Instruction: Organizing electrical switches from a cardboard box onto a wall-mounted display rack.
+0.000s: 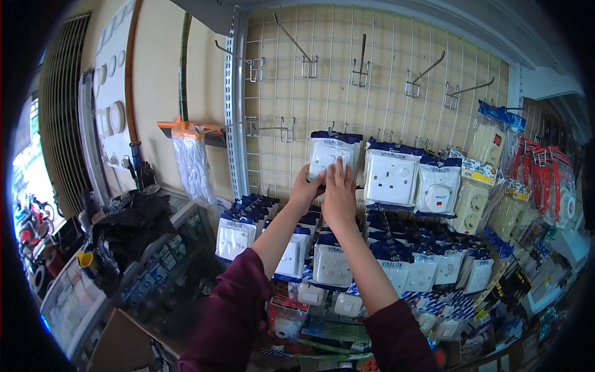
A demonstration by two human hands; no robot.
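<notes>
A white switch plate in a clear packet with a blue header (333, 152) hangs from a hook on the wire grid panel. My left hand (306, 189) grips its lower left edge, thumb at the side and other fingers partly hidden. The fingers of my right hand (339, 197) lie against the packet's front; the thumb is hidden, so a grip there is unclear. Just to the right hang a larger packaged socket plate (390, 179) and a packaged socket with a round plug (437, 188). More packaged switch plates (332, 265) hang in a row below my hands.
Bare metal hooks (309, 67) jut from the wire grid (339, 93) above. A mop (190, 162) hangs left of the slotted upright (234, 116). Lower left stand a glass display case (88, 316) and a cardboard box (123, 346). Extension sockets (472, 207) hang at right.
</notes>
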